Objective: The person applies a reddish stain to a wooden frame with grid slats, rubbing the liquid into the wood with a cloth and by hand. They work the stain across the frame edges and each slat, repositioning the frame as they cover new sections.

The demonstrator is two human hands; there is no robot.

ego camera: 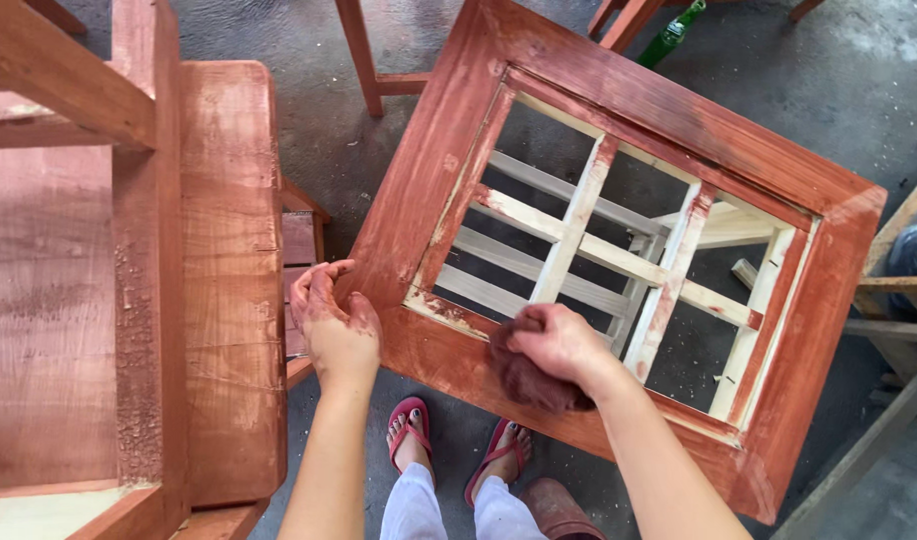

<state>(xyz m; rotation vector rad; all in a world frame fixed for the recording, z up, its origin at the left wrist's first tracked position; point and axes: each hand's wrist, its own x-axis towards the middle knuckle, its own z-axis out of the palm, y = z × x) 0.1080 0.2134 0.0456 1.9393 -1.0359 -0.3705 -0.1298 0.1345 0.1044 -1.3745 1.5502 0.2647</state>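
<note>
One stained wooden table frame; one dark red staining rag under the right fingers; two hands; two red sandals; one green bottle, far beyond the fingers.

Right hand covers most of dark red rag; fingers tucked into it, can't see tips. Table frame hides left hand fingertips at its edge. Green bottle cut off at top edge. Chair cut off left and bottom. Blue-grey bag half out of view, right edge. Brown round thing at bottom edge, can't tell what
</note>
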